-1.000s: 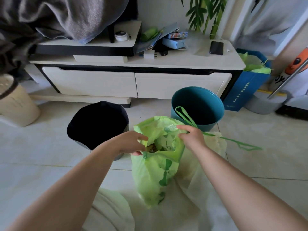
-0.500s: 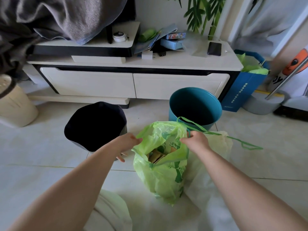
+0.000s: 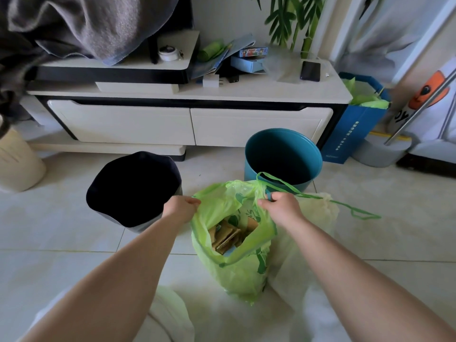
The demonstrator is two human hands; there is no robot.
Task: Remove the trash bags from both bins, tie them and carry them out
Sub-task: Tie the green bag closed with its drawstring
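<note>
A green trash bag stands on the tiled floor with its mouth held wide; cardboard scraps show inside. My left hand grips the left rim of the bag. My right hand grips the right rim, where a green drawstring trails off to the right. Behind the bag stand a black-lined bin at the left and a teal bin at the right, which has no bag in it. A pale translucent bag lies against the green bag's right side.
A white TV cabinet with clutter on top runs along the back. A cream bin stands at far left, a blue paper bag at right beside a metal pole. Bare tiles lie to the left and right.
Both hands have moved apart and pulled the bag's mouth wider, so its contents show more. The bag now rests lower on the floor.
</note>
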